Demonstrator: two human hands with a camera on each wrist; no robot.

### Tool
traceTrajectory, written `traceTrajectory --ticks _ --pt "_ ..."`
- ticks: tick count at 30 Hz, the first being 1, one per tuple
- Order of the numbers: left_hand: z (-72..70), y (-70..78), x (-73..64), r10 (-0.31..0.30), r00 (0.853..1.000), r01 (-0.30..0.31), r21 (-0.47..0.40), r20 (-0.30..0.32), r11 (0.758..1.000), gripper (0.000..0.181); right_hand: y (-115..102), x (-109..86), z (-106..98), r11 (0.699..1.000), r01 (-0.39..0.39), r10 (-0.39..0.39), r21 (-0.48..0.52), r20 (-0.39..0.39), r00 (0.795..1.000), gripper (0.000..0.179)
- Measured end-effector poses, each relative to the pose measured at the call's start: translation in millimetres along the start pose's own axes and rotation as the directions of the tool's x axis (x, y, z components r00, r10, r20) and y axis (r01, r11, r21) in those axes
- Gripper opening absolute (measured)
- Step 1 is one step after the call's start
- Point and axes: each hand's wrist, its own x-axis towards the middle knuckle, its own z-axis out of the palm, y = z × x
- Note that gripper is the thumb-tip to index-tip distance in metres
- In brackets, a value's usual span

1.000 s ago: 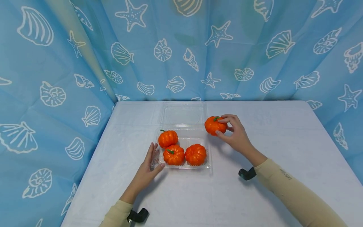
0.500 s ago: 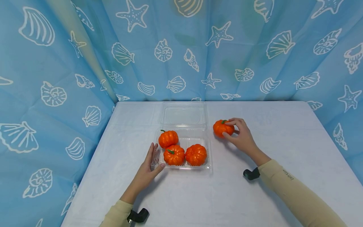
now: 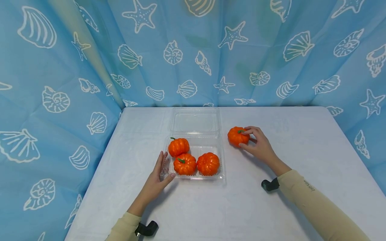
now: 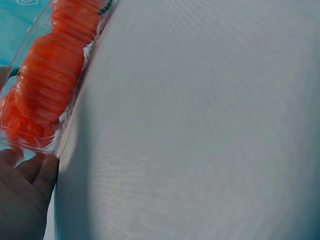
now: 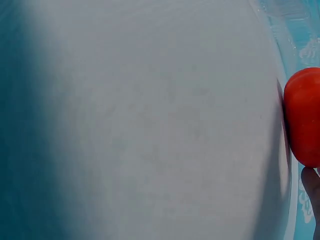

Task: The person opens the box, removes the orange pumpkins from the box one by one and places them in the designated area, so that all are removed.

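My right hand point(image 3: 258, 145) holds an orange toy pumpkin point(image 3: 237, 136) with a green stem, thumb and fingers curved about its right side. It sits low over the cloth, just right of a clear plastic clamshell box point(image 3: 208, 140). In the right wrist view, a fingertip meets the lower end of that pumpkin point(image 5: 304, 120). At the box's left side, my left hand point(image 3: 156, 182) rests with straight fingers along the wall, thumb near the front corner. Inside the box lie three more pumpkins: one at back left point(image 3: 179, 147), one at front left point(image 3: 185, 164), one at front right point(image 3: 208, 164).
The clamshell's lid point(image 3: 195, 121) lies folded open towards the back of the table point(image 3: 286, 201), which has a white cloth. A blue curtain point(image 3: 193, 50) with white shell prints hangs behind and along both sides.
My right hand has moved right and down with its pumpkin, away from the box. In the last half second the pumpkin tilted slightly, its stem shifting rightward. My left hand stays put.
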Motion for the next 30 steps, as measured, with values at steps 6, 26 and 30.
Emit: traceTrajectory --ticks 6,26,30 --pt "0.0 -1.3 0.3 -0.007 1.0 0.007 0.004 0.0 1.0 0.098 0.9 -0.8 -0.9 0.999 0.033 -0.033 -0.022 0.003 0.999 0.04" --pt "0.8 -4.9 0.4 0.012 1.0 -0.012 -0.01 -0.004 1.0 0.098 -1.1 -4.0 -2.4 0.998 0.023 -0.024 -0.065 -0.018 1.0 0.044" --pt "0.7 -4.6 0.7 0.006 1.0 -0.006 -0.009 -0.001 1.0 0.097 -0.9 -5.9 -3.2 0.998 0.013 -0.015 -0.066 -0.024 1.0 0.044"
